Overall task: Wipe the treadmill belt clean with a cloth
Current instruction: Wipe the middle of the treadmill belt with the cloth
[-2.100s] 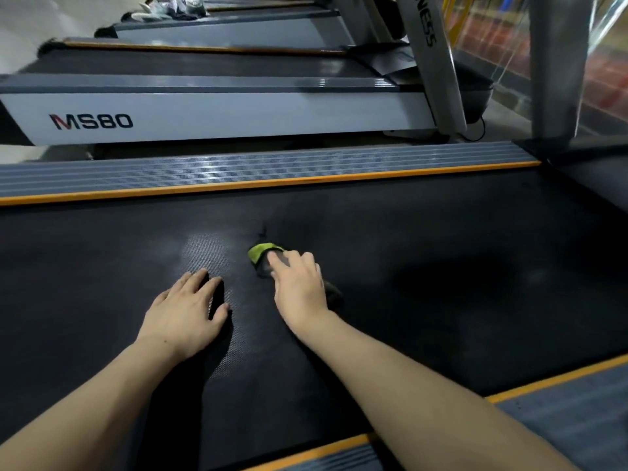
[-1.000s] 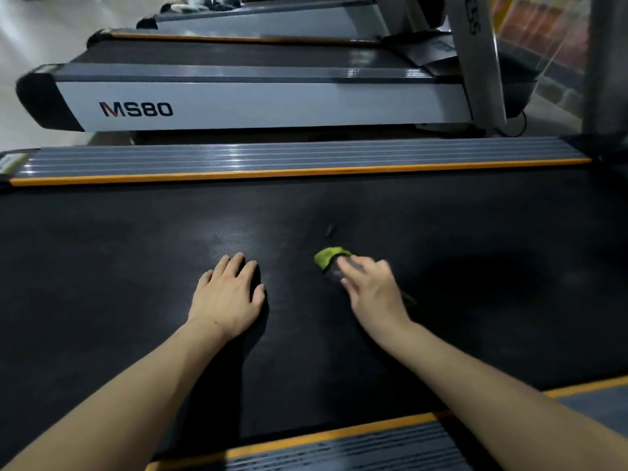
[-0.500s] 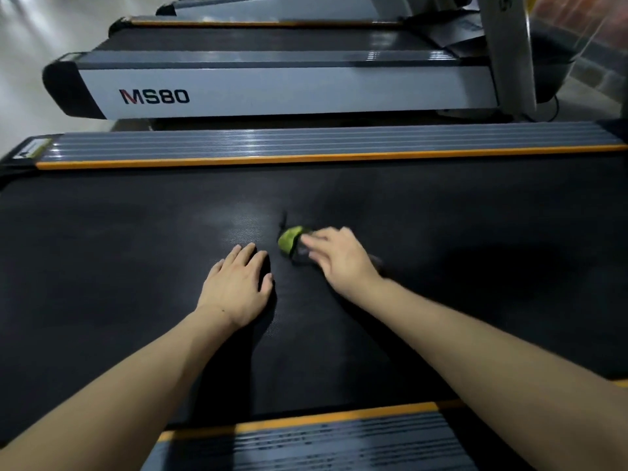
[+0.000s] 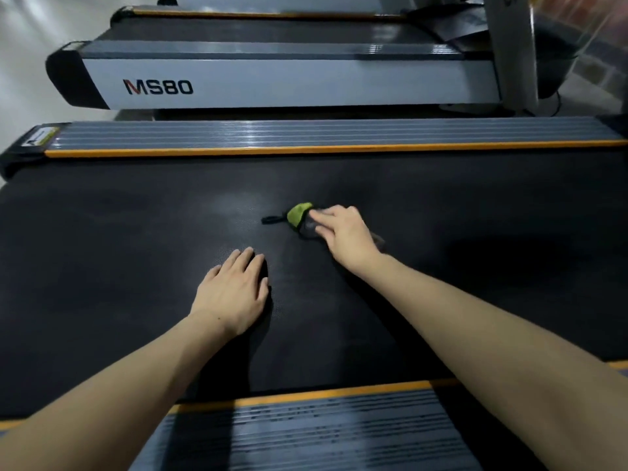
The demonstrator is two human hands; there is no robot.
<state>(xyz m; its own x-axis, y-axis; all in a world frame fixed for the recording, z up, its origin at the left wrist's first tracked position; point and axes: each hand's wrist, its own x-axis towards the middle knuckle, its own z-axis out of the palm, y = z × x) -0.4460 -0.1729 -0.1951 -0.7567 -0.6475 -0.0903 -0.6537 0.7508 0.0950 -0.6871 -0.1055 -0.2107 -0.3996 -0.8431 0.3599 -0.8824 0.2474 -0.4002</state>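
Observation:
The black treadmill belt (image 4: 475,205) stretches across the view between two orange-edged side rails. A small grey cloth with a green corner and a black loop (image 4: 299,215) lies on the belt near its middle. My right hand (image 4: 343,232) presses down on the cloth with straight fingers, covering most of it; only the green corner and the loop stick out to the left. My left hand (image 4: 234,290) rests flat on the belt, palm down, a little nearer to me and left of the cloth.
The far grey ribbed side rail (image 4: 323,136) and the near side rail (image 4: 306,433) border the belt. Beyond stands another treadmill marked MS80 (image 4: 272,79) with an upright post (image 4: 509,45) at the right. The belt's rear end cap (image 4: 20,154) is at far left.
My right hand has slid the cloth across the belt, first right, then back left, and now slightly away from my left hand. The view has shifted toward the belt's rear end.

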